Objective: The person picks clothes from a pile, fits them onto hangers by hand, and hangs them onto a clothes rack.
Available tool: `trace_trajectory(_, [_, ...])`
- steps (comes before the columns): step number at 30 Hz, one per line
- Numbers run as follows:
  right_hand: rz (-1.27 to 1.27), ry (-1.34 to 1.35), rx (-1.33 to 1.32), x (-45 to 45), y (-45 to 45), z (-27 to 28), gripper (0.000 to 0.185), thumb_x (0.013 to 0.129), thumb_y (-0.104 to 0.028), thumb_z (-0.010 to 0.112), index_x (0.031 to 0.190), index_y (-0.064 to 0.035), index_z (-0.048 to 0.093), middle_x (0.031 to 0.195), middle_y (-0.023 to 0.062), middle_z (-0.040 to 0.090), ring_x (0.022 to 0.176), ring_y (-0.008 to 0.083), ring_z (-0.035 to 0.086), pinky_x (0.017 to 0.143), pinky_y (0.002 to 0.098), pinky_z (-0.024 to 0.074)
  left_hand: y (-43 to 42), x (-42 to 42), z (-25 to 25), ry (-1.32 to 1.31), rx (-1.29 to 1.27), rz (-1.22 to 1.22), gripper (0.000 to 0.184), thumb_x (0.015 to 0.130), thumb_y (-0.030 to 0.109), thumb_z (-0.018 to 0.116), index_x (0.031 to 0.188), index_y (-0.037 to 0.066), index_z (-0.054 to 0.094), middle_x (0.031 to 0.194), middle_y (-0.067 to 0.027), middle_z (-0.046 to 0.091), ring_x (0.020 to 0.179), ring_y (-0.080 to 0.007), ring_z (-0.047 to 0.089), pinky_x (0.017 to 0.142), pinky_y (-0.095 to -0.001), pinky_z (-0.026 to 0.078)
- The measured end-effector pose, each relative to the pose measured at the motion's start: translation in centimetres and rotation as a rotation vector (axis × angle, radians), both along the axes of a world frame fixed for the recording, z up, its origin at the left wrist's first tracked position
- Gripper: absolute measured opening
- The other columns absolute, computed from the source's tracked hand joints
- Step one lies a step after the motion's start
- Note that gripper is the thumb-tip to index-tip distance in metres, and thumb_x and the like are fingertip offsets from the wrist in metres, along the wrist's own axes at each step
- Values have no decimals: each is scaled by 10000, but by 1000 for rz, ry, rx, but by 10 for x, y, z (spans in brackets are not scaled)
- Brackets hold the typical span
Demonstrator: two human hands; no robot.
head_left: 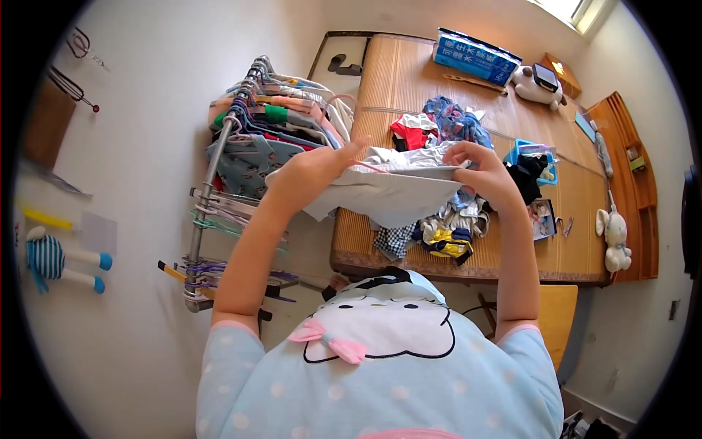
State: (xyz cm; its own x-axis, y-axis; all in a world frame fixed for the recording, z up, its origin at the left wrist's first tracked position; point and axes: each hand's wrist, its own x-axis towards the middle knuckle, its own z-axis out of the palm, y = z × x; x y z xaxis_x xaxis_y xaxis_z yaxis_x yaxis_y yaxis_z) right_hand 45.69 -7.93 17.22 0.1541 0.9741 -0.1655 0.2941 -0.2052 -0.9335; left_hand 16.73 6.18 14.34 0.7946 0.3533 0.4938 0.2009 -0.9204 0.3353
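A white garment (387, 196) is stretched out in front of me, held up between both hands. My left hand (303, 175) grips its left end, close to a pink hanger (371, 167) that shows along the upper edge of the cloth. At the right end, my right hand (479, 170) has its fingers curled over the fabric. Behind the cloth, a red and white garment (414, 132) and a blue patterned one (457, 121) lie on the bamboo-mat bed (395, 80). Below it lie a checked cloth (395, 240) and a yellow and navy garment (447, 244).
On the left stands a metal rack (212, 164) with several hung clothes and hangers. The bed also bears a blue box (477, 57), a blue basket (552, 172) and a plush toy with a phone (537, 86). A wooden shelf (638, 183) stands on the right.
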Motion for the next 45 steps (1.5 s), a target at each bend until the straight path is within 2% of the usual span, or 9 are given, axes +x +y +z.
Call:
trace_trajectory(8, [104,-22,297,-28,0,33,368,790,-199,739,1112,-57,632,932,48,633,709,87,583,622,232,483,-9,43,22,-340,-28,-79,468,859,11,636,1312,84,543,820,-77,674,692,-182,626,634,-343,511])
trace_trajectory(10, [212,-676,785,-15,-1,44,386,827,-231,702,1158,-56,606,924,62,667,708,181,613,652,280,500,-4,40,29,-401,-79,-65,412,876,21,631,1280,78,570,877,-69,698,697,-117,613,596,-282,489])
trace_trajectory(14, [128,-856,766,-40,4,36,320,869,-225,644,1141,-65,591,893,96,669,723,300,624,670,351,505,-2,35,49,-444,-242,-73,392,864,-1,638,1248,69,591,796,-29,651,588,-16,471,533,-160,367])
trace_trajectory(20, [-70,-633,530,-42,21,37,153,903,-169,587,981,-37,584,813,169,630,749,331,613,669,372,477,-1,11,63,-364,-372,17,431,816,41,698,1232,78,591,927,-28,662,636,-53,517,573,-185,412])
trace_trajectory(24, [-2,-363,495,-31,27,35,153,905,-152,595,1016,-48,602,817,144,644,744,298,610,700,334,478,31,-18,44,-270,64,293,411,781,172,758,1145,76,594,945,-69,664,786,-205,608,726,-310,487])
trace_trajectory(34, [164,-562,605,-80,69,-9,91,883,-70,594,943,-7,622,895,158,638,790,311,625,716,330,488,42,-75,-87,-500,-297,372,471,884,375,643,1199,39,546,1099,-135,615,1071,-256,569,972,-351,392])
trace_trajectory(36, [210,-539,573,-95,79,-24,84,879,-65,595,925,-3,625,877,159,630,772,315,619,704,333,486,45,-102,-121,486,-30,688,727,837,641,547,1195,9,554,1127,-202,602,1133,-336,547,1042,-414,327])
trace_trajectory(39, [250,-495,542,-120,101,-56,87,857,-70,614,906,-4,644,809,158,599,727,324,606,659,365,480,51,-131,-128,987,-140,698,925,721,826,468,1133,10,602,1054,-198,632,1067,-332,587,971,-425,378])
trace_trajectory(45, [252,-402,595,-202,187,-124,118,864,-122,613,881,-14,658,854,172,617,752,356,614,674,413,483,50,-161,-151,940,-142,574,791,692,802,530,938,63,670,821,-91,653,823,-250,639,759,-355,408])
